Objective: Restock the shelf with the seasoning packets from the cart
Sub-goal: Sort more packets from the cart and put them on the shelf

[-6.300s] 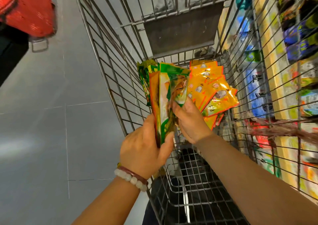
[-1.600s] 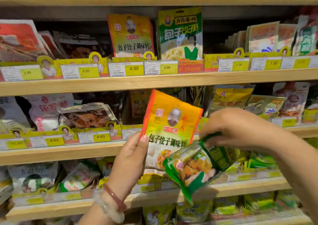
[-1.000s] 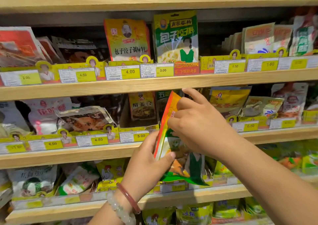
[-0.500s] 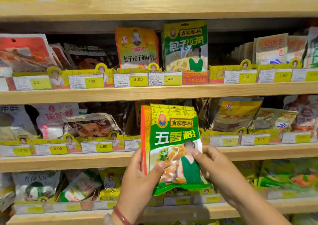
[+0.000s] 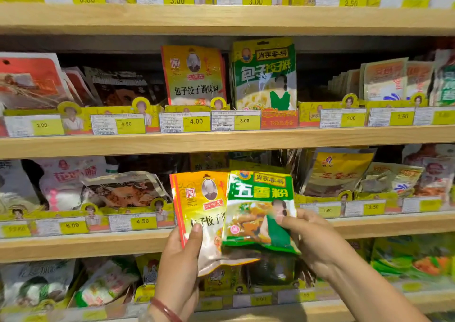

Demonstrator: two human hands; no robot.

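My left hand [image 5: 181,260] grips an orange-yellow seasoning packet [image 5: 199,206] by its lower left edge, thumb on its front. My right hand [image 5: 312,240] pinches a green five-spice packet [image 5: 258,206] at its right side, holding it beside and partly over the orange one. Both packets face me, upright, in front of the middle shelf. On the shelf above stand a matching orange-yellow packet [image 5: 193,74] and a green dumpling-seasoning packet [image 5: 264,74]. The cart is out of view.
Wooden shelves [image 5: 221,142] run across the view with yellow price-tag strips [image 5: 197,121] along their fronts. Several other packets fill the rows left [image 5: 32,80] and right [image 5: 384,80]. A yellow five-spice packet [image 5: 337,174] stands right of my hands.
The green packet has slid right off the orange one, so both fronts now show side by side. The view has tilted slightly upward.
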